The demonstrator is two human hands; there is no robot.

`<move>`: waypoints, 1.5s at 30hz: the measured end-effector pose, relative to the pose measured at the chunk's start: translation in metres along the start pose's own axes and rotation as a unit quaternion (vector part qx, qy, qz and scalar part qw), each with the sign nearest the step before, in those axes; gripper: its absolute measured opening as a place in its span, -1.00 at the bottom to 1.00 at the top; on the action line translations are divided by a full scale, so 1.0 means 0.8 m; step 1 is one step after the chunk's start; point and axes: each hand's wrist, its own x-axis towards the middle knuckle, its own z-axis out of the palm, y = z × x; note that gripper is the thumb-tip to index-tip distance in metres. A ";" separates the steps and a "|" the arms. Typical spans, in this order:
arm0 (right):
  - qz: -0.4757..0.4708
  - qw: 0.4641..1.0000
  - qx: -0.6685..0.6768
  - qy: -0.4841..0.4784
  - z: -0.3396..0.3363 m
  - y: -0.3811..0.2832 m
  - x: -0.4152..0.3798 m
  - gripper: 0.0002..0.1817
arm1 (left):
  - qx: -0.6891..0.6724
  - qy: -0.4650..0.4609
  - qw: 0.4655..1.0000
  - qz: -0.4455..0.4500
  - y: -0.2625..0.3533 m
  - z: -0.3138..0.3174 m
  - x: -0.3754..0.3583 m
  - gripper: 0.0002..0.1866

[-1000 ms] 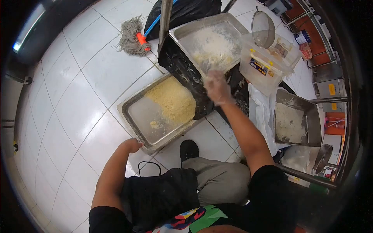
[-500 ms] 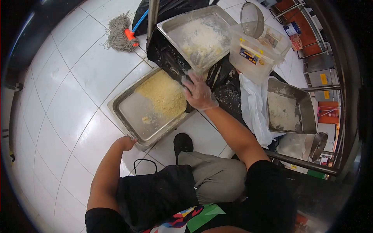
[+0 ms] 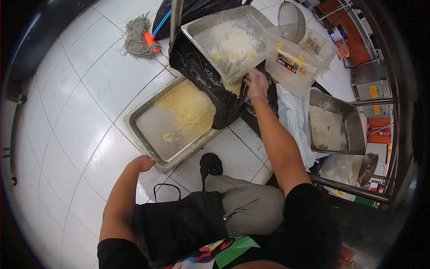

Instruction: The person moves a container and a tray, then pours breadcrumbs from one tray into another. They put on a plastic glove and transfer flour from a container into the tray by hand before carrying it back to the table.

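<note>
My left hand (image 3: 144,163), bare, is closed on the near left corner of a metal tray (image 3: 142,148) on the floor. Pale yellow crumbly powder (image 3: 190,107) is heaped toward the tray's far right side. My right hand (image 3: 257,85), in a clear plastic glove, is closed on the black plastic bag (image 3: 228,110), its fingertips partly hidden. The bag hangs over the lower tray's right edge, with some yellow powder on it. Just above my right hand, a second metal tray (image 3: 197,33) rests tilted on the black plastic, whitish powder spread over its bottom.
A clear plastic tub (image 3: 286,67) with a round sieve (image 3: 291,22) stands at upper right. Below it are white plastic sheeting (image 3: 293,121) and a deep metal pan (image 3: 354,130) holding whitish powder. A mop (image 3: 139,38) lies on the tiled floor (image 3: 80,116). A metal bar (image 3: 354,188) crosses at right.
My right hand has moved right and up, from the lower tray's edge to beside the upper tray's corner. More of the black plastic and the powder on it shows. My left hand stays put.
</note>
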 end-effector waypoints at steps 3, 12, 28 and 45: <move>0.011 0.993 0.048 0.105 0.023 0.001 0.021 -0.65 | 0.013 -0.002 1.000 0.002 -0.001 0.000 0.000 -0.24; -0.132 0.947 -0.292 0.012 0.030 0.024 -0.021 -0.58 | -0.002 -0.002 1.000 -0.012 0.005 -0.001 -0.003 -0.24; -0.292 0.793 -0.526 -0.091 0.042 -0.013 -0.108 -0.62 | 0.005 -0.033 0.999 -0.003 0.005 -0.009 0.002 -0.24; -0.222 0.796 -0.461 -0.324 0.039 -0.038 -0.130 -0.49 | 0.020 -0.041 0.999 -0.009 0.000 0.001 0.008 -0.23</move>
